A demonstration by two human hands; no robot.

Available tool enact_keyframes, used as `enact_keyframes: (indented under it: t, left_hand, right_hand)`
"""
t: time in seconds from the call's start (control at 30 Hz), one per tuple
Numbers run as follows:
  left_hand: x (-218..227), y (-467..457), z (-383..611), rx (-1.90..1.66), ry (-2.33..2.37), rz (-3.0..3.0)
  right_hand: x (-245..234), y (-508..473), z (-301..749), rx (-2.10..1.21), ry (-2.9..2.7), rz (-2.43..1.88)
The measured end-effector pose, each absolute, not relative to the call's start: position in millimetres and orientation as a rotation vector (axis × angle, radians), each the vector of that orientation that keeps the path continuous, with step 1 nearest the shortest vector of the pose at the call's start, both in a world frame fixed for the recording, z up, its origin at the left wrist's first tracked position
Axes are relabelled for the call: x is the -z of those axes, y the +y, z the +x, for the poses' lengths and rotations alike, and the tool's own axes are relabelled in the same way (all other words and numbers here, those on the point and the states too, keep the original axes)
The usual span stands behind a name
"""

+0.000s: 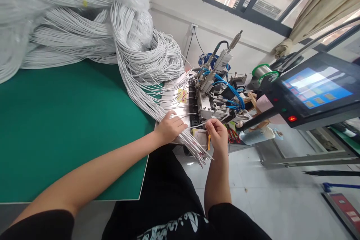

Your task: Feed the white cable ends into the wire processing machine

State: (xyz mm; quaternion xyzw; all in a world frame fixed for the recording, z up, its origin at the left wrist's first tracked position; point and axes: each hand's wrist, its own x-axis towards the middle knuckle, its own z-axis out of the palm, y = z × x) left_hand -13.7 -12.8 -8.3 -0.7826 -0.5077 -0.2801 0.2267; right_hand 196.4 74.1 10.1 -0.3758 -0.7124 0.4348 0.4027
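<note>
A thick bundle of thin white cables (157, 110) runs off the table edge, its loose ends (201, 154) hanging toward my lap. My left hand (170, 129) lies over this bundle with its fingers curled on it. My right hand (218, 133) is closed in a pinch on the end of a single white cable (199, 125), just in front of the machine (206, 101). Several separate cables stretch across a white plate (176, 95) into the black slotted rail (194, 99) along the machine's near side. The fingertips of my right hand partly hide the cable end.
Coiled cables in clear plastic (75, 30) lie on the green tabletop (70, 127). A lit control screen (317, 88) juts out at right, near a wire spool (264, 72). Red-handled scissors or pliers (233, 135) lie beside the machine.
</note>
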Motion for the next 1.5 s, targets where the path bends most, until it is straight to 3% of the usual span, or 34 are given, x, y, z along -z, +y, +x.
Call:
enact_keyframes:
  t: [0.13,0.47,0.9,1.1,1.3,1.5]
  left_hand:
    - [10,-11,-14,0.763,-1.389,-2.2]
    - [9,-11,-10,0.742,-1.462,-2.181]
    - [9,-10,-11,0.673,-1.659,-2.226]
    - [8,-10,-10,0.652,-1.725,-2.236]
    - [10,-9,-11,0.676,-1.722,-2.229]
    - [12,-9,-13,0.683,-1.726,-2.198]
  right_hand:
    - [-9,72,198,-1.13,-1.727,-0.897]
    - [6,92,209,-0.765,-2.006,-1.136]
    - [32,108,199,-1.435,-1.542,-1.035]
    - [42,106,192,-1.513,-1.361,-1.099]
    - [41,96,200,-1.456,-1.385,-1.133]
    - [21,78,220,-1.108,-1.574,-1.172]
